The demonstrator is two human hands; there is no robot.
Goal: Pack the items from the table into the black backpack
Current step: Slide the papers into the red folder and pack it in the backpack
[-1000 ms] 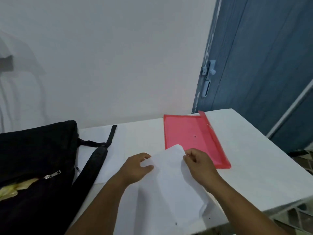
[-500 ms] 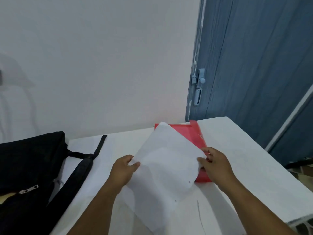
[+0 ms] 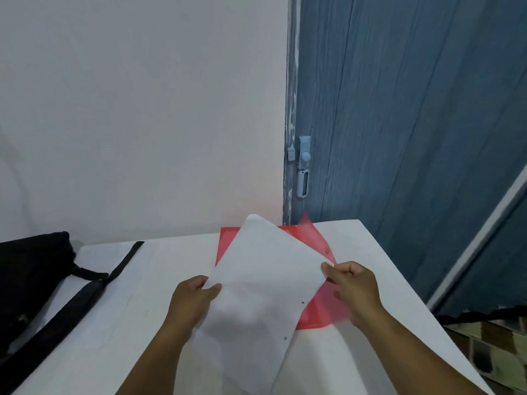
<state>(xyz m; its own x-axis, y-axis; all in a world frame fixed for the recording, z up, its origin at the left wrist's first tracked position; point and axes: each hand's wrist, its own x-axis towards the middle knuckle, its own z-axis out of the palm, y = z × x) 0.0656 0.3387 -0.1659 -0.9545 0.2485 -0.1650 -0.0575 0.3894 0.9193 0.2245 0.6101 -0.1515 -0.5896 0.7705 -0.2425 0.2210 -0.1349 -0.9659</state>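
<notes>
Closest to the person, two bare arms reach out over the white table (image 3: 385, 275). The left hand (image 3: 191, 303) holds the left edge of a white sheet of paper (image 3: 262, 283), with its thumb on top and its other fingers tucked under the sheet. The right hand (image 3: 352, 289) pinches the sheet's right corner with curled fingers, and it seems to hold up the see-through front flap of the red plastic folder (image 3: 319, 240) as well, though that part is blurry. The paper is held between the two hands, tilted, with its long side running from near the person up and away to a far corner that points at the wall. That far corner hangs over the folder, which lies flat on the table just behind the hands, its long side also running away from the person. It looks like the sheet is meant to slide forward into the folder, so the far corner has to go under the lifted flap. The right hand is nearer to the folder's opening. The black backpack (image 3: 31, 275) lies well off to the left, nearer the left hand, with its strap (image 3: 74, 306) stretched across the table. Behind everything are the pale wall and a blue door (image 3: 413, 109).
</notes>
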